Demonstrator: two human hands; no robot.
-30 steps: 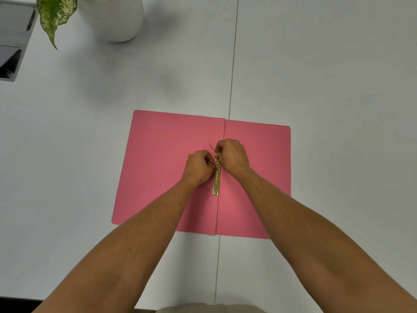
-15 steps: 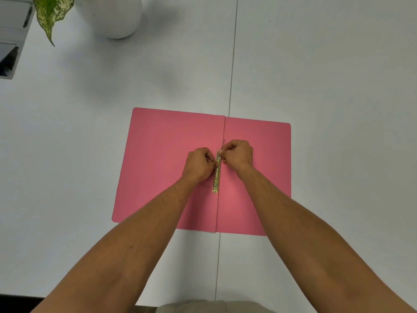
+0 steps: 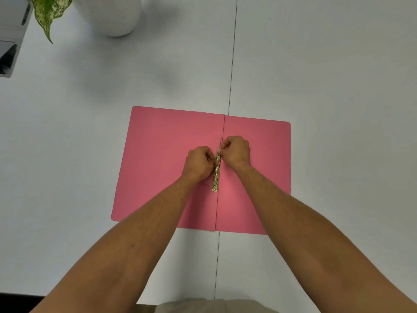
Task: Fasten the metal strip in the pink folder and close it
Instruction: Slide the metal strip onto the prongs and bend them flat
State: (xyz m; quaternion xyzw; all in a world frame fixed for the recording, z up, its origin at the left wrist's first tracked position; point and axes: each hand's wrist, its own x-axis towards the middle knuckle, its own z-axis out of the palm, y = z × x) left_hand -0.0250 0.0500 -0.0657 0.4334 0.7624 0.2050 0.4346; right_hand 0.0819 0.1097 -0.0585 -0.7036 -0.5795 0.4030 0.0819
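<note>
The pink folder (image 3: 162,154) lies open and flat on the white table, spine running away from me. A gold metal strip (image 3: 216,177) lies along the spine. My left hand (image 3: 199,162) pinches the strip's upper part from the left. My right hand (image 3: 235,151) pinches its top end from the right, where a thin prong (image 3: 221,141) sticks up past the fingers. The strip's upper end is hidden by my fingers; its lower end lies bare on the folder.
A white plant pot (image 3: 112,14) stands at the far left, with a speckled green leaf (image 3: 48,13) hanging beside it. A grey device (image 3: 10,41) sits at the left edge. A seam (image 3: 232,64) splits the table top. The table's near edge is by my body.
Both hands stay on the strip's top end. My right hand dropped closer to the strip, and the thin prong now stands more upright along the spine.
</note>
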